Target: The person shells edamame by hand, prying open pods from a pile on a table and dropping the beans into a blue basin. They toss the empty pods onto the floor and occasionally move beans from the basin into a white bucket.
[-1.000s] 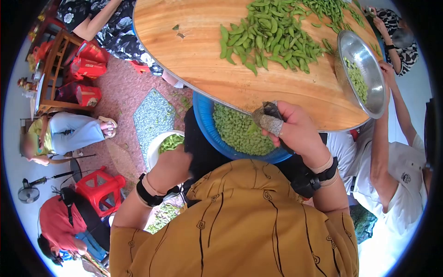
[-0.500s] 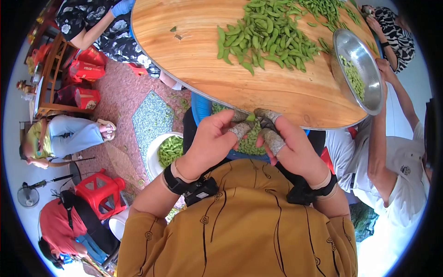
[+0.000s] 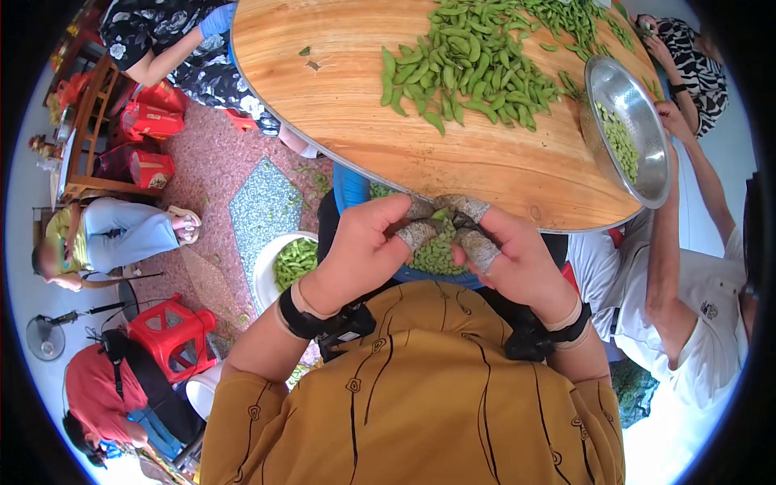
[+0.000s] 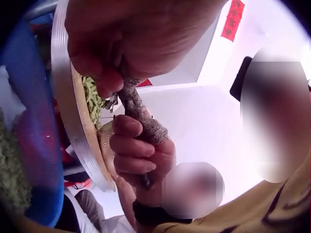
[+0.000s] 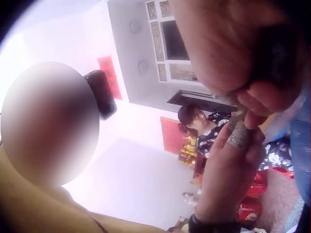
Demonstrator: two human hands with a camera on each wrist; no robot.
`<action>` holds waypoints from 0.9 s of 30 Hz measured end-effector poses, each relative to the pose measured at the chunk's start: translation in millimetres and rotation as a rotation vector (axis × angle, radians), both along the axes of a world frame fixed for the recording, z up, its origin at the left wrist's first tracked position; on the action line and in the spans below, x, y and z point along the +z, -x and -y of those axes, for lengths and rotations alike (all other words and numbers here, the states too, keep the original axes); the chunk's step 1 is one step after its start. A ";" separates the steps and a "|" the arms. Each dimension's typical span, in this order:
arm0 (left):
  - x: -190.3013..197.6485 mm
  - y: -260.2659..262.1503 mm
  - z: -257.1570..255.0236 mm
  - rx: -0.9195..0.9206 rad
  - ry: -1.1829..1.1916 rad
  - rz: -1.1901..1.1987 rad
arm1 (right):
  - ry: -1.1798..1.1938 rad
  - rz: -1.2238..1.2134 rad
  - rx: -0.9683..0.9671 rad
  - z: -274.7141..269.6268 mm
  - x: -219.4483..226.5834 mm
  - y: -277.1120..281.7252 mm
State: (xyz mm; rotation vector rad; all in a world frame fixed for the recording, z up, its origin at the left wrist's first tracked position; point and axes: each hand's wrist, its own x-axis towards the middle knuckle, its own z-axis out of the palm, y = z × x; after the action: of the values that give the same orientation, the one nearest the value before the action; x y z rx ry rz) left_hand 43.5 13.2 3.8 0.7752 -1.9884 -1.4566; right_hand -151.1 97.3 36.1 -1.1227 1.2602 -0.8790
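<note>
My left hand [image 3: 362, 249] and right hand [image 3: 520, 257] meet at the table's near edge, thumbs and forefingers wrapped in grey speckled covers. Between their fingertips a green soybean pod [image 3: 441, 215] is pinched from both sides, mostly hidden by the fingers. In the left wrist view, the other fingers of my right hand [image 4: 138, 150] curl into its palm, with something dark partly showing there. Below the hands stands a blue basin [image 3: 349, 187] holding shelled green beans [image 3: 436, 257]. In the right wrist view, my left hand [image 5: 228, 162] reaches the fingertips of the right.
On the wooden table [image 3: 347, 105] lies a heap of soybean pods [image 3: 477, 65]. A steel colander [image 3: 659, 153] with shelled beans sits at its right edge. Left of my lap is a white bucket [image 3: 265, 279] of pods. A red stool [image 3: 166, 335] and other people are around.
My left hand has come from beside the white bucket to meet the right hand above the basin. Both now grip the pod; over the last half second they hardly moved.
</note>
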 end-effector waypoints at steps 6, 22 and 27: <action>-9.4 3.0 5.1 -0.171 -0.911 -0.259 | -0.326 0.561 -0.048 2.2 5.0 4.4; -17.3 10.7 -11.2 0.015 0.282 0.168 | -0.108 -0.013 -0.063 -7.9 -17.5 -3.1; -9.1 2.5 -6.2 -0.144 -0.756 0.021 | -0.265 0.381 -0.045 -14.3 -16.9 8.6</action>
State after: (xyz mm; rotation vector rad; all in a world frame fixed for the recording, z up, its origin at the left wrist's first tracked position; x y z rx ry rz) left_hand 41.0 19.4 -5.3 0.9508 -1.5024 -2.3353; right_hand -159.8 111.7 19.1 -0.6814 1.0500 -0.8812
